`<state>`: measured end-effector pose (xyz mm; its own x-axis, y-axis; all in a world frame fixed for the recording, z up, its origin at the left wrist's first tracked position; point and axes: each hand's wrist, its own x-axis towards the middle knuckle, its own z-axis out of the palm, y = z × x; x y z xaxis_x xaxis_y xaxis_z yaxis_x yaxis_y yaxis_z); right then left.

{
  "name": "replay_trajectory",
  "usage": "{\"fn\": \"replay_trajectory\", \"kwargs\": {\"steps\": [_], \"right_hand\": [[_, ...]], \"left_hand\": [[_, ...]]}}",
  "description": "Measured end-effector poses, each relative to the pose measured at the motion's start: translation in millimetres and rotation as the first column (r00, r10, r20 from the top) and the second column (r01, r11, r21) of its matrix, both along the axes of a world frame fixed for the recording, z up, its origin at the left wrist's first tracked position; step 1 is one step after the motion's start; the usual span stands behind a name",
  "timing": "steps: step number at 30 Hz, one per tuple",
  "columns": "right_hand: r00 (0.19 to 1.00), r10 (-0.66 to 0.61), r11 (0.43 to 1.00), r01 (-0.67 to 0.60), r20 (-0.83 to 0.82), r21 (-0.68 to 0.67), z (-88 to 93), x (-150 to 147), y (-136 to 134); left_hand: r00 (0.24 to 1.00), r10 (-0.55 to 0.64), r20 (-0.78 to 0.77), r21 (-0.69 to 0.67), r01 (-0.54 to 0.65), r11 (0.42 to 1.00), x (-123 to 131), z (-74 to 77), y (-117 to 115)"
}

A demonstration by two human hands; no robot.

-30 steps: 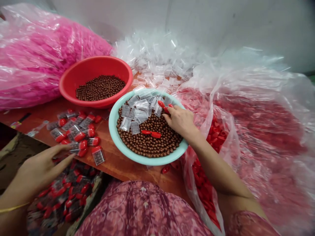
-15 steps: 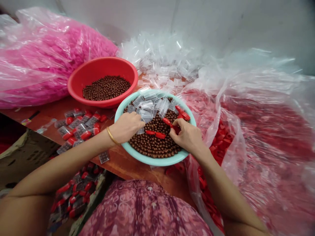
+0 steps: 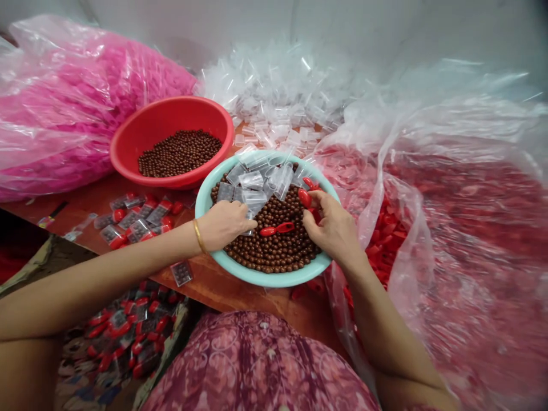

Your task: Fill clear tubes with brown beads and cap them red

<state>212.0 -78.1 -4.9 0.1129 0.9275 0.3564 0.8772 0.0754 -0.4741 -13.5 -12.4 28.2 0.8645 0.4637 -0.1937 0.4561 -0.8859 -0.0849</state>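
Observation:
My left hand (image 3: 229, 224), with a bangle at its wrist, is closed over the left side of the pale turquoise basin (image 3: 265, 279). It grips a small clear plastic container (image 3: 248, 232), mostly hidden under the fingers. On the right of the basin, thumb and forefinger of my right hand (image 3: 334, 228) are bent around a red plastic cap (image 3: 305, 198), its rear part hidden by the fingers. Another red cap (image 3: 277, 229) lies on the brown beads (image 3: 269, 254) between my hands. Several clear containers (image 3: 252, 181) are heaped at the basin's back.
Behind left stands a red basin (image 3: 171, 181) with smaller brown beads. Filled red-capped containers (image 3: 139, 228) lie on the table, with more in a box (image 3: 128, 331) below. Bags of pink pieces (image 3: 85, 108) and red caps (image 3: 385, 234) flank a clear container pile (image 3: 278, 85).
My right hand has moved slightly right and back, near the red caps at the basin's edge. The red cap on the beads has turned and shifted right. My left hand stays almost in place.

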Motion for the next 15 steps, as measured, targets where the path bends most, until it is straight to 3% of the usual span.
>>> {"fn": "replay_trajectory", "kwargs": {"steps": [2,6,12,15], "right_hand": [[1.0,-0.009,1.0,0.009,-0.003,-0.013,0.8,0,0],[0.998,-0.045,0.999,0.044,-0.039,-0.026,0.9,0,-1],[0.988,-0.034,0.999,0.033,-0.148,-0.01,-1.0,2,-1],[0.974,0.0,1.0,-0.002,-0.225,-0.008,-2.9,4,-1]], "left_hand": [[0.993,0.115,-0.008,-0.041,-0.116,0.992,-2,5.4,-5],[0.919,0.385,-0.088,-0.058,-0.39,0.919,5,5.6,-10],[0.873,0.487,-0.016,-0.226,-0.478,0.849,28,-11.0,-3],[0.847,0.528,-0.054,-0.353,-0.511,0.784,31,-7.9,4]]}}
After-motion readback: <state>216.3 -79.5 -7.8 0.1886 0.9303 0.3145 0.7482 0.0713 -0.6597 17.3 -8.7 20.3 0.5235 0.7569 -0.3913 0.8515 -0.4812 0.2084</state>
